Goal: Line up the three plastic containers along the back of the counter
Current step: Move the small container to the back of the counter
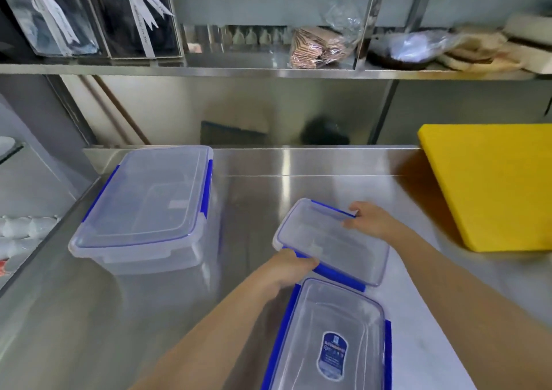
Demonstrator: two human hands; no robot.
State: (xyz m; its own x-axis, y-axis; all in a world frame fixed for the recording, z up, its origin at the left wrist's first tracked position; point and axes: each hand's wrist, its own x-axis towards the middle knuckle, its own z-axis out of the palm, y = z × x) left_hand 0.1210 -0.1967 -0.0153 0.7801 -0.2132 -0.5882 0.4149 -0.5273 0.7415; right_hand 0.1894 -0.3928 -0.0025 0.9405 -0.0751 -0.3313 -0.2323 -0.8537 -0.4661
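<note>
Three clear plastic containers with blue clips are on the steel counter [149, 315]. The large container [143, 207] stands at the back left. The small container [331, 240] is in the middle, turned at an angle. My left hand [291, 267] grips its near left edge by a blue clip, and my right hand [370, 219] grips its far right edge. The medium container [331, 339], with a blue label on its lid, sits closest to me, just below the small one.
A yellow cutting board [490, 186] leans at the back right of the counter. Above, a steel shelf [268, 71] carries ribbon-tied boxes, a bag of wafers and other wrapped items. The counter's left edge drops off beside the large container.
</note>
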